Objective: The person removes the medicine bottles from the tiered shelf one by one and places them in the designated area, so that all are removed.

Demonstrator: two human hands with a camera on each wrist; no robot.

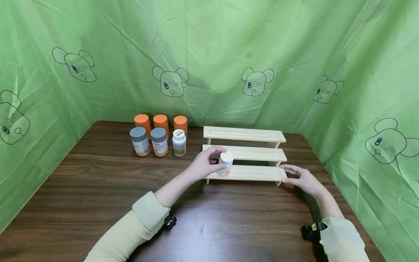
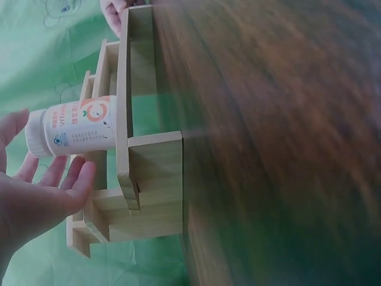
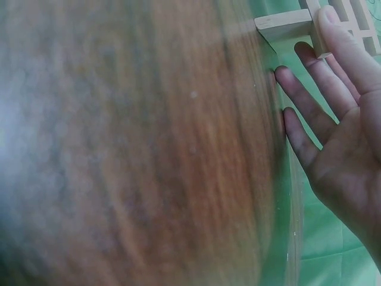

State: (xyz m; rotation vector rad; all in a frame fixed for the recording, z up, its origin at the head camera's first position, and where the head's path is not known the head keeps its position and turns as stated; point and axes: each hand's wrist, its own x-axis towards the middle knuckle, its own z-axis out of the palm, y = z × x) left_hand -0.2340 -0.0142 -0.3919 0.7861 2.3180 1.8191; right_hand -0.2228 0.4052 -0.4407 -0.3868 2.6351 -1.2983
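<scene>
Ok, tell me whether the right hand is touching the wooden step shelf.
Touching. The head view shows the right hand with straight fingers laid against the right end of the wooden step shelf; the right wrist view shows a fingertip on its corner.

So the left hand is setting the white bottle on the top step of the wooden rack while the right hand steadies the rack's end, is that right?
Not quite. The white bottle stands on the lowest step of the wooden rack, not the top one; the head view shows it. The rest holds: the left hand is at the bottle, and the right hand rests on the rack's end.
</scene>
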